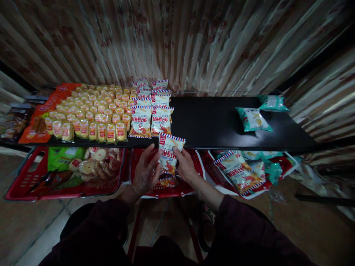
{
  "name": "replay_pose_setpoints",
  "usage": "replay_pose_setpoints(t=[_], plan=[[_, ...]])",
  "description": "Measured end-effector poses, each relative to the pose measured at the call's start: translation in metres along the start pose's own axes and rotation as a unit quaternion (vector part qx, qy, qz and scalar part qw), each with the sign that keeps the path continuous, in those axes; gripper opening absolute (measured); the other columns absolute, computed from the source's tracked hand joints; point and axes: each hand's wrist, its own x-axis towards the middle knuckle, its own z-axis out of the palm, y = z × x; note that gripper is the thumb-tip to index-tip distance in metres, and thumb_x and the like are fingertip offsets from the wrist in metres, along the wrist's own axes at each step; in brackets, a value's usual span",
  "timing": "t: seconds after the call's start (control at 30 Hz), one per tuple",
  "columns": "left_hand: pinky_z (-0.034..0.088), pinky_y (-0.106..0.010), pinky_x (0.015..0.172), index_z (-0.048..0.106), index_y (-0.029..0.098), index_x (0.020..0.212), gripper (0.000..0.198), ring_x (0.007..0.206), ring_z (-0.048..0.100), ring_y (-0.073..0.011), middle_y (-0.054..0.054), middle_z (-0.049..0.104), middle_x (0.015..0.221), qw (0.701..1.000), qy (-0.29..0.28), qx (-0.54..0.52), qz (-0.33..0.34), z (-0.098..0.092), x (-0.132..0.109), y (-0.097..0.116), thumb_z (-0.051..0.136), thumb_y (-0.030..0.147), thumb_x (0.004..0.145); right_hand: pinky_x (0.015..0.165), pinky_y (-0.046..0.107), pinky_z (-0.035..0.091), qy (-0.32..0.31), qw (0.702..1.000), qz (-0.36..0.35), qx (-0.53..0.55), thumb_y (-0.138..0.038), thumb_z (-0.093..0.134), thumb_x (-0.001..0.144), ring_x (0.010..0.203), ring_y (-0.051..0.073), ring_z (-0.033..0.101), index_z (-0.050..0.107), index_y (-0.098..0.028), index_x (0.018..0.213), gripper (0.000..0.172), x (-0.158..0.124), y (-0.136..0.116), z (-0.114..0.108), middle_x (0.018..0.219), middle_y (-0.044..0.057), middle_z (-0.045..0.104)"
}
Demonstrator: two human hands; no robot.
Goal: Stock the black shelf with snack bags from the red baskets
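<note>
Between my two hands, in front of the shelf's front edge, is an upright snack bag [168,155] with a red label and a striped top seam. My right hand [185,164] pinches its right side, thumb on the front. My left hand [146,170] is at the bag's left side with its fingers curled; the fingertips touch or nearly touch the bag. Just behind, matching snack bags [161,121] stand in two columns on the black shelf [205,123]. Below the held bag, another bag [166,181] shows in the middle red basket [188,187].
Rows of small yellow packaged cakes [91,111] and orange packets [52,107] fill the shelf's left. Green-and-white bags [253,120] lie at its right. Below are a left red basket [83,194] of snacks and a right basket [251,195] of bags. A pleated curtain [194,48] hangs behind.
</note>
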Motion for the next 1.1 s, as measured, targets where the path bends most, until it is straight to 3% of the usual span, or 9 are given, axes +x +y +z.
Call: replay_pose_setpoints(t=[0.07,0.27,0.37,0.47,0.53,0.7,0.8,0.93,1.1], plan=[[0.027,-0.048,0.112,0.045,0.028,0.134,0.053,0.138,0.028,-0.0299,-0.009,0.031,0.150,1.000,-0.014,0.000,0.020,0.002,-0.003,0.006,0.054,0.017,0.084,0.080,0.039,0.054,-0.006,1.000,0.001,-0.018,-0.053,0.067,0.073,0.093,0.027,0.067,0.060,-0.020,0.117,0.055,-0.003,-0.002,0.001,0.103,0.007,0.072],[0.020,-0.052,0.114,0.020,0.022,0.147,0.069,0.142,0.015,-0.0302,-0.013,0.026,0.152,0.999,-0.031,0.014,-0.010,0.015,-0.010,0.010,0.052,0.023,0.086,0.092,0.042,0.049,-0.045,0.993,-0.045,-0.101,-0.062,0.046,0.084,0.113,0.026,0.058,0.057,-0.022,0.123,0.057,-0.005,-0.004,-0.004,0.119,0.006,0.066],[0.019,-0.050,0.114,0.015,0.021,0.148,0.074,0.142,0.016,-0.0305,-0.015,0.021,0.153,0.999,-0.038,-0.006,-0.027,0.017,-0.009,0.007,0.053,0.026,0.085,0.094,0.043,0.048,-0.083,0.990,-0.040,-0.103,-0.064,0.033,0.088,0.119,0.026,0.054,0.056,-0.024,0.126,0.059,-0.005,-0.009,-0.007,0.124,0.005,0.062],[0.020,-0.048,0.113,0.020,0.018,0.146,0.074,0.140,0.022,-0.0315,-0.017,0.023,0.152,0.992,-0.044,-0.102,-0.064,0.015,-0.007,0.007,0.056,0.033,0.084,0.096,0.044,0.046,-0.115,0.989,-0.035,-0.091,-0.062,0.027,0.091,0.122,0.026,0.052,0.054,-0.026,0.128,0.058,-0.009,-0.018,-0.007,0.129,0.005,0.059],[0.026,-0.046,0.111,0.027,0.017,0.144,0.072,0.136,0.030,-0.0320,-0.016,0.032,0.148,0.972,-0.046,-0.199,-0.119,0.014,-0.005,0.009,0.058,0.038,0.082,0.096,0.043,0.045,-0.121,0.985,-0.046,-0.114,-0.060,0.030,0.091,0.123,0.025,0.051,0.055,-0.027,0.128,0.055,-0.012,-0.024,-0.007,0.132,0.004,0.057],[0.038,-0.041,0.102,0.039,0.017,0.135,0.067,0.120,0.050,-0.0301,-0.013,0.055,0.130,0.881,-0.047,-0.388,-0.267,0.015,-0.004,0.011,0.061,0.047,0.079,0.103,0.042,0.040,-0.113,0.960,-0.126,-0.224,-0.052,0.046,0.089,0.123,0.024,0.050,0.062,-0.027,0.120,0.042,-0.016,-0.028,-0.008,0.130,0.004,0.058],[0.040,-0.042,0.098,0.044,0.015,0.127,0.069,0.114,0.054,-0.0301,-0.014,0.058,0.123,0.867,-0.046,-0.393,-0.303,0.018,-0.005,0.006,0.070,0.045,0.072,0.108,0.041,0.034,-0.120,0.939,-0.183,-0.266,-0.045,0.050,0.090,0.124,0.022,0.048,0.063,-0.030,0.118,0.035,-0.015,-0.025,-0.009,0.128,0.003,0.058],[0.043,-0.043,0.093,0.048,0.014,0.117,0.068,0.104,0.059,-0.0286,-0.013,0.064,0.112,0.853,-0.023,-0.378,-0.359,0.019,-0.004,0.001,0.077,0.045,0.064,0.106,0.042,0.038,-0.123,0.922,-0.219,-0.294,-0.042,0.051,0.089,0.121,0.022,0.050,0.063,-0.030,0.118,0.033,-0.013,-0.020,-0.009,0.125,0.005,0.059],[0.045,-0.042,0.091,0.054,0.015,0.116,0.063,0.101,0.062,-0.0282,-0.011,0.067,0.110,0.803,-0.031,-0.443,-0.397,0.011,0.001,0.005,0.078,0.039,0.063,0.098,0.039,0.045,-0.087,0.917,-0.231,-0.312,-0.042,0.054,0.088,0.109,0.021,0.058,0.064,-0.027,0.116,0.033,-0.012,-0.019,-0.007,0.114,0.007,0.063]])
